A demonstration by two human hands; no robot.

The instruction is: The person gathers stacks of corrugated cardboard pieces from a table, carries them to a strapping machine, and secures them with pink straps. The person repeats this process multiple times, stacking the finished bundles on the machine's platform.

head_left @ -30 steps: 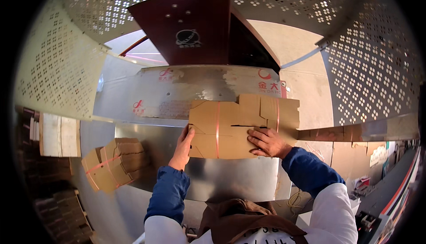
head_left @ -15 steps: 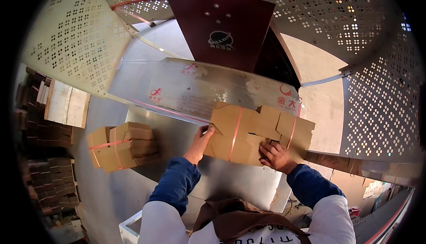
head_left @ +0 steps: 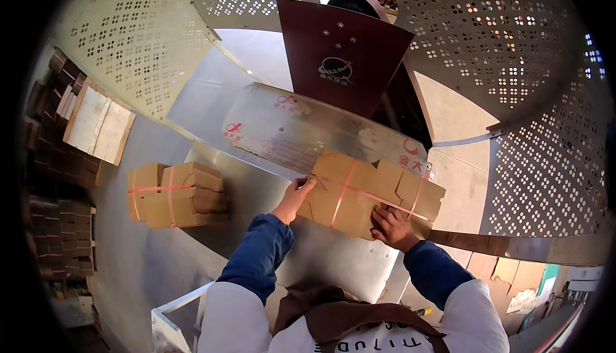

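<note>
A bundle of folded brown cardboard (head_left: 359, 193) lies before me on the metal table, bound by two pink straps across it and one along its length. At its left edge, my left hand (head_left: 296, 198) grips the cardboard, thumb toward the top and the other fingers partly hidden. My right hand (head_left: 394, 226) is closed at the near right side, its bent fingers pressed onto the cardboard beside the lengthwise strap. Farther left sits a second strapped cardboard bundle (head_left: 176, 194), apart from both hands.
Behind the bundle stands a dark red machine arm (head_left: 340, 51) over a metal plate with red print (head_left: 276, 122). Perforated metal guards (head_left: 128, 51) curve around the far side. Stacked cardboard (head_left: 64, 234) and a wooden board (head_left: 99, 122) are at the left.
A pink strap now runs lengthwise over the bundle, crossing the other two. Both hands stay on the cardboard with little movement. The whole view has shifted and turned slightly.
</note>
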